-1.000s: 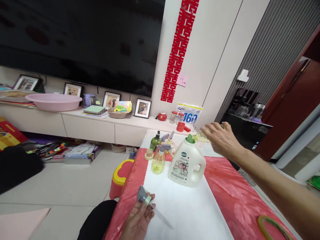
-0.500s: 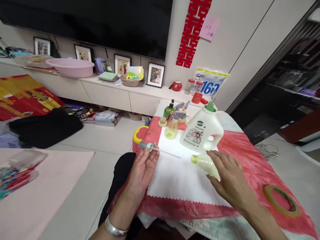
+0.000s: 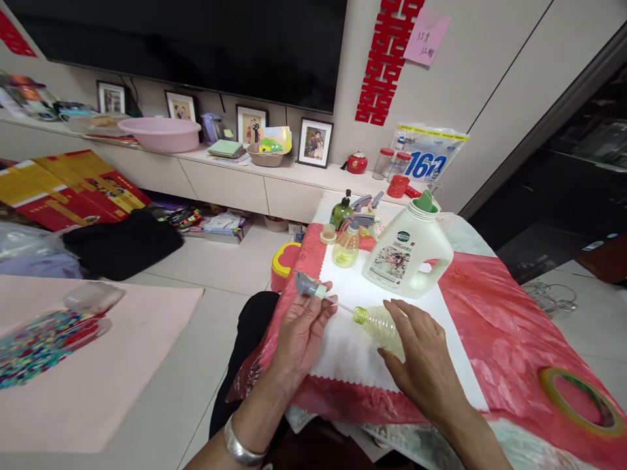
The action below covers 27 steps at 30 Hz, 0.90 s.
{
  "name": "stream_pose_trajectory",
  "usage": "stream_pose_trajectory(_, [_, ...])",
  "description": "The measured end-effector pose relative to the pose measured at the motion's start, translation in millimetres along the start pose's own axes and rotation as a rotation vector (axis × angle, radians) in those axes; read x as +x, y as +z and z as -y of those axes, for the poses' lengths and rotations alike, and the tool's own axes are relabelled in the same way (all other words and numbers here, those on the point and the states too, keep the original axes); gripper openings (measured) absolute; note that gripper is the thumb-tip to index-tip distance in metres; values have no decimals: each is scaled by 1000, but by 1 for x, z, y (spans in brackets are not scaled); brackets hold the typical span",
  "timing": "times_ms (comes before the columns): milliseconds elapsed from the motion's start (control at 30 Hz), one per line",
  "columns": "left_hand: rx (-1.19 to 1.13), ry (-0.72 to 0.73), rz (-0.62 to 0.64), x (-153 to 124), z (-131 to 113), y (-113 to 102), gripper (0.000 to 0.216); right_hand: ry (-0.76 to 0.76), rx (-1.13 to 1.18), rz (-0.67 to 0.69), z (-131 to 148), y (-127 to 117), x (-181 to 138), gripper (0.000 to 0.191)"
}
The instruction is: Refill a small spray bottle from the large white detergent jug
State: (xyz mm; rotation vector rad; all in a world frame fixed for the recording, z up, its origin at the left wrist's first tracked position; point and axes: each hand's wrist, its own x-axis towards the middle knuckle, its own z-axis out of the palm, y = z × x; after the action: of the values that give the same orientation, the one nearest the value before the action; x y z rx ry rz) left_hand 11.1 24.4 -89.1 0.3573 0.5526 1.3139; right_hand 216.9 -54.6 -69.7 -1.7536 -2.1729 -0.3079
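Between the fingers of my left hand [image 3: 306, 326] is a grey pump head [image 3: 307, 285] with a pale green collar. Its thin clear tube points right, and its end is at or inside the neck of a clear yellowish bottle [image 3: 382, 326]. That bottle lies tilted, mouth to the left, with my right hand [image 3: 424, 346] wrapped round its body. Just beyond stand a large white detergent jug [image 3: 411, 251] with a green spout and a small pump bottle [image 3: 345, 248] holding yellow liquid. A white sheet [image 3: 343, 359] lies beneath my hands.
Red plastic [image 3: 490, 313] covers the table, with a roll of tape [image 3: 580, 399] at the right. Behind the small bottle are a green pump bottle [image 3: 341, 212] and more sprayers. A low cabinet [image 3: 289, 199] runs along the wall. A pink-topped table [image 3: 122, 365] stands at the left.
My hands have come closer together. The bottle has moved left, toward the pump head, and the tube's end has gone from apart to at the bottle's neck. The view has shifted slightly left.
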Motion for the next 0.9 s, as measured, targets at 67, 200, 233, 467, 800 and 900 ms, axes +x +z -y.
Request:
stream_pose_trajectory(67, [44, -7, 32, -4, 5, 1, 37, 3, 44, -25, 8, 5, 1, 66])
stream_pose_trajectory(200, [100, -23, 73, -11, 11, 3, 38, 30, 121, -57, 26, 12, 4, 70])
stream_pose_trajectory(233, [103, -27, 85, -12, 12, 4, 38, 35, 134, -59, 29, 13, 4, 71])
stream_pose_trajectory(467, [148, -35, 143, -15, 15, 3, 35, 54, 200, -74, 35, 20, 0, 75])
stream_pose_trajectory(800, [177, -25, 196, -17, 10, 5, 33, 56, 375, -158, 32, 30, -9, 71])
stream_pose_trajectory(900, [179, -51, 226, -18, 5, 7, 34, 160, 604, -50, 30, 26, -10, 69])
